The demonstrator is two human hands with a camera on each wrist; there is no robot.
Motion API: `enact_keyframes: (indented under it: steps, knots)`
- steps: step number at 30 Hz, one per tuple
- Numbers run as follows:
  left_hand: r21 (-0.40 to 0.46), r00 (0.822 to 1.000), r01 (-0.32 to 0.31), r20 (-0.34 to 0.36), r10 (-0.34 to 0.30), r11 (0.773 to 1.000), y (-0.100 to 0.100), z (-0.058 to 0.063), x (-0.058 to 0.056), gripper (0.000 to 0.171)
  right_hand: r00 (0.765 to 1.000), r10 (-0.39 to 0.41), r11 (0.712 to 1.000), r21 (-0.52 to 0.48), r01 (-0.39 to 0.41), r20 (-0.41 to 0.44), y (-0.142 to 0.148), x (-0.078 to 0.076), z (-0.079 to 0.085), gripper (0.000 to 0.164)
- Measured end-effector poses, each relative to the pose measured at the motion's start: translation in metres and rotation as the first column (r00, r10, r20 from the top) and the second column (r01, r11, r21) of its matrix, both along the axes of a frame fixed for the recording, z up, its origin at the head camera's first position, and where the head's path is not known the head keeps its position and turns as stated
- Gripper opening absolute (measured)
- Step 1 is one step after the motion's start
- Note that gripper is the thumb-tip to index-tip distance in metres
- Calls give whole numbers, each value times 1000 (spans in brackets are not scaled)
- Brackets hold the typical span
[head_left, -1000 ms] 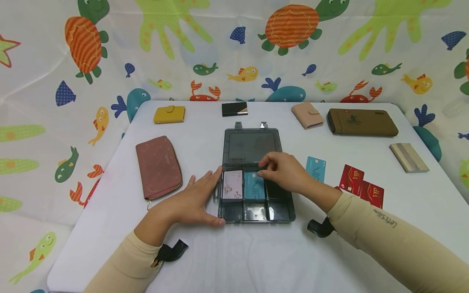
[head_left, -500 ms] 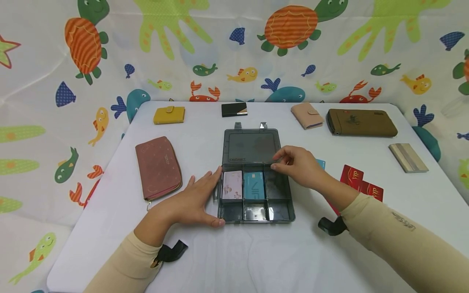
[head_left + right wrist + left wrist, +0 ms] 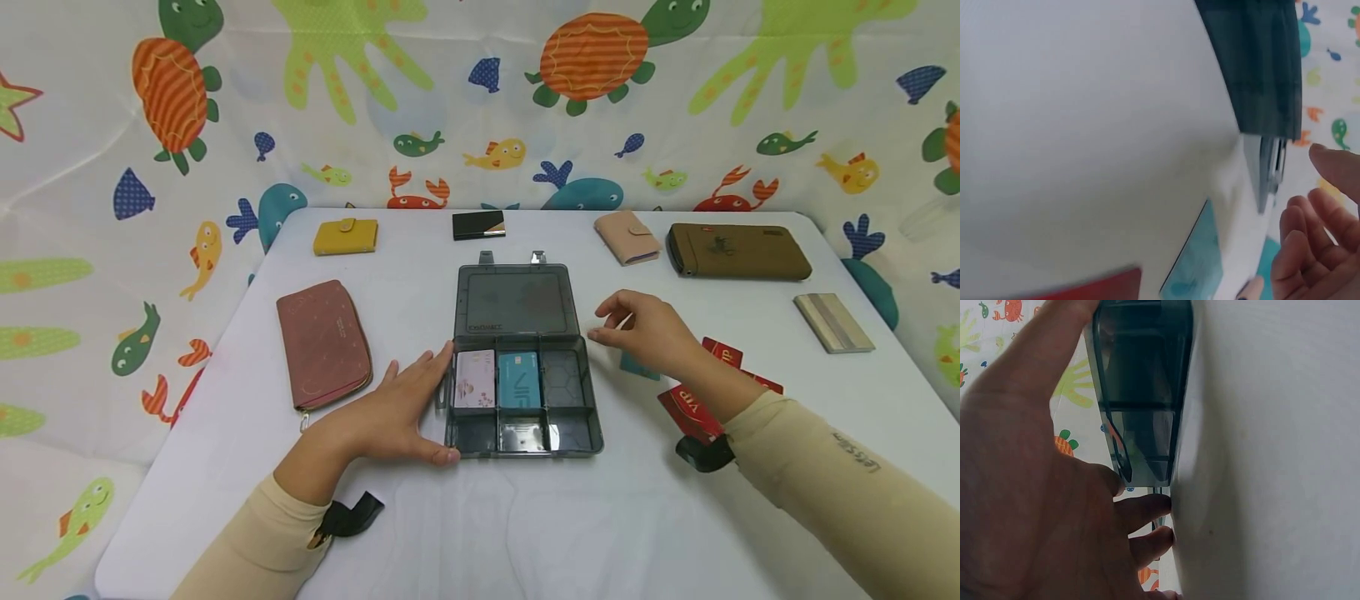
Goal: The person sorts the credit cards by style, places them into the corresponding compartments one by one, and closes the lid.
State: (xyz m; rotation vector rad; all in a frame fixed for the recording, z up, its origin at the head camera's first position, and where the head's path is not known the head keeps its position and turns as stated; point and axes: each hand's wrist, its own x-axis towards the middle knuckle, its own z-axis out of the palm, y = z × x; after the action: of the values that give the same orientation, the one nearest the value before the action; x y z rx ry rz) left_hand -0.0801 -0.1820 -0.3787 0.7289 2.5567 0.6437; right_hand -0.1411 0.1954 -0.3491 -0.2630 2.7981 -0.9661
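Observation:
A dark translucent compartment box [image 3: 572,379] lies with its lid [image 3: 517,300] folded back. One upper compartment holds a pale pink patterned card [image 3: 475,380]; the middle one holds a blue VIP card [image 3: 519,382]. My left hand [image 3: 386,419] rests against the box's left side, fingers spread, thumb near the front corner. Right of the box, my right hand [image 3: 648,332] hovers with loosely bent fingers and nothing between them. Below it a second blue card [image 3: 640,367] is partly hidden. Red VIP cards [image 3: 688,410] lie under and beside my right wrist, partly covered.
A maroon zip wallet [image 3: 324,343] lies left of the box. Along the back are a yellow wallet [image 3: 346,237], a black card case [image 3: 478,225], a pink wallet [image 3: 628,237] and a brown zip wallet [image 3: 738,251]. A beige striped wallet [image 3: 834,322] lies far right.
My right hand has moved right, from above the blue card in the box to over the table beside it. The left hand has stayed at the box's left side.

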Motion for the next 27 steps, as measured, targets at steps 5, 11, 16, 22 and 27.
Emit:
enact_keyframes:
  steps: [5,11,16,22,27]
  knots:
    - [-2,1000,0,1,0,1000,-1,0,1,140,1000,9,1000,19,-9,10,12,-1,-3,45]
    - [-3,1000,0,0,0,1000,-1,0,1,139,1000,16,999,51,-17,23,26,-3,-7,52]
    - [-5,1000,2,-1,-2,1000,-1,-1,1,139,998,15,996,90,-20,54,34,-6,-8,63]
    - [-2,1000,-2,-1,2,1000,-1,-1,0,140,996,23,988,150,-37,92,42,-9,-12,82]
    - [0,1000,-1,0,1,1000,-1,-1,0,140,994,50,965,253,-74,97,47,-7,-14,99]
